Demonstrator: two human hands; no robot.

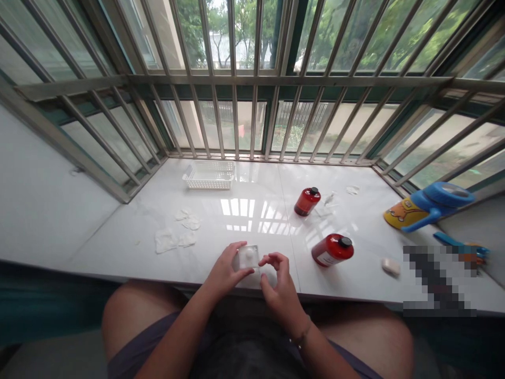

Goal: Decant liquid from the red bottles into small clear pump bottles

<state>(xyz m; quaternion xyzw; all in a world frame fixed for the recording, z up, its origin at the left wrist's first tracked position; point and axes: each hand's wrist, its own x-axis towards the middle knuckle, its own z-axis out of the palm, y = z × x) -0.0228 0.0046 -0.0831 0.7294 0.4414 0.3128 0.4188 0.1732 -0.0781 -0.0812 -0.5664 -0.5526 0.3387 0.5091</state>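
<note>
A small clear square case (249,256) with a round pale spot in its middle is at the table's front edge. My left hand (225,271) grips it from the left, fingers along the far edge and thumb along the near edge. Just to its right is my right hand (279,279), thumb and bent fingers apart, with nothing seen between them. Its fingertips are close to the case's right edge; whether they touch it I cannot tell. A red bottle with a black cap (332,250) stands to the right of my right hand.
Farther back are another red bottle (307,201) and a white perforated basket (209,181). Crumpled white tissues (166,240) lie at left. On the right are a pinkish-white lump (390,267), a blue-and-yellow flask (424,206) and a pixelated patch. Metal window bars enclose the back.
</note>
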